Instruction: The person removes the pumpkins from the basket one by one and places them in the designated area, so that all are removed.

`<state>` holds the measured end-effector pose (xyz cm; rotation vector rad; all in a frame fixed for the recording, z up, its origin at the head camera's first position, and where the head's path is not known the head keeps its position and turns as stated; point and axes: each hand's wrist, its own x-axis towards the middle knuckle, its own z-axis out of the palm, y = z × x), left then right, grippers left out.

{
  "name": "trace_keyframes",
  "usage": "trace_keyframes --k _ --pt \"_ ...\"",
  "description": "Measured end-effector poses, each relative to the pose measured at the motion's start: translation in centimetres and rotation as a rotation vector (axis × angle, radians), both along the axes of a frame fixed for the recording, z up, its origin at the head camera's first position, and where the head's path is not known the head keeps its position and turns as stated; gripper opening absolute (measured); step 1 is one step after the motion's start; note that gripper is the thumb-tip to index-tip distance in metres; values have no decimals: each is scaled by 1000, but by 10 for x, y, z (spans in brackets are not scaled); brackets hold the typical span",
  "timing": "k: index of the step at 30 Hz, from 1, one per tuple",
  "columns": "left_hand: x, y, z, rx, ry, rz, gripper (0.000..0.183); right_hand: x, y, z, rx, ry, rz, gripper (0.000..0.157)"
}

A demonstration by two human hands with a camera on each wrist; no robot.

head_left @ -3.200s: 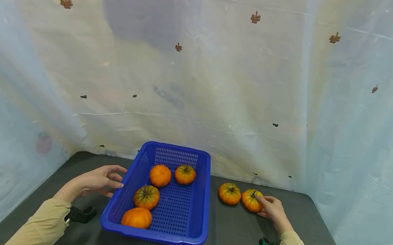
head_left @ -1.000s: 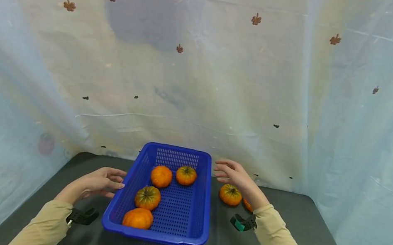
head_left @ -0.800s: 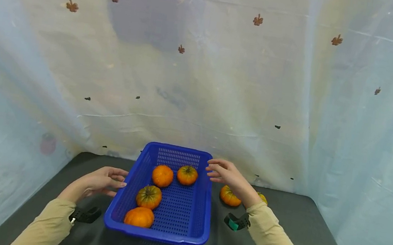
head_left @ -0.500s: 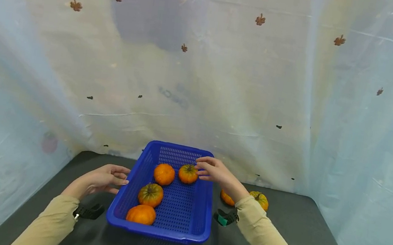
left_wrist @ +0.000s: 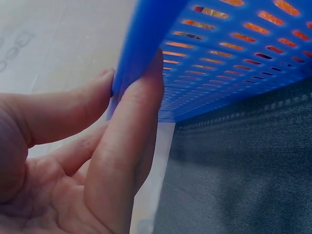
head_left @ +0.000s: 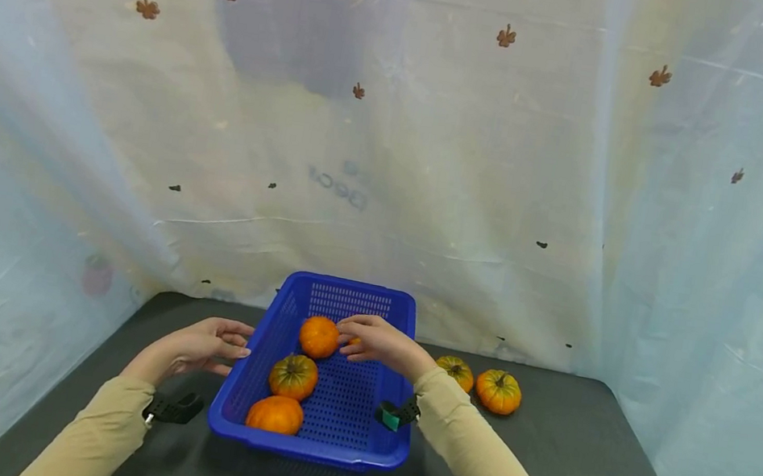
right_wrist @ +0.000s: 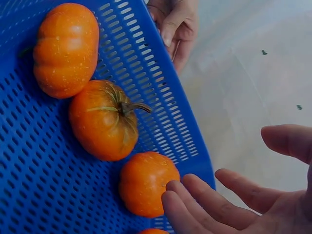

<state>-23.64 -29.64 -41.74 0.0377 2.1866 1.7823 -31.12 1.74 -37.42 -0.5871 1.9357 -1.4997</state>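
Observation:
A blue perforated basket holds several small orange pumpkins. My left hand pinches its left rim between thumb and fingers, as the left wrist view shows. My right hand hovers inside the basket's outline with fingers spread and nothing in them. Its fingertips are close to a plain orange pumpkin; whether they touch is unclear. Nearer the front lie a green-striped pumpkin and a wider orange pumpkin. Another pumpkin is mostly hidden behind the right hand.
Right of the basket, two green-topped pumpkins sit side by side on the dark table: one pumpkin in full view, the other pumpkin partly behind the right sleeve. A pale printed curtain encloses the back and sides.
The right hand has left the far-right pumpkin and travelled left, over the basket's right rim, to above the pumpkins inside. The left hand stays at the left rim.

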Motion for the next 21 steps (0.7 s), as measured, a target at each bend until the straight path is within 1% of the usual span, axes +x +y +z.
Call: trace_keyframes --k 5,9,12,18,21 --pt "0 1 1 -14 -7 22 62 0 -10 -9 5 -42 1 46" --pt "0 2 1 -20 -10 31 61 1 -16 -14 2 -59 22 46" --pt "0 3 1 -18 -10 32 61 4 -20 -18 11 -68 23 46" --pt "-1 2 0 -13 -17 28 60 6 -31 -23 35 -79 -2 48" --pt "-1 1 0 3 -19 11 61 6 -34 -25 47 -76 -12 48"
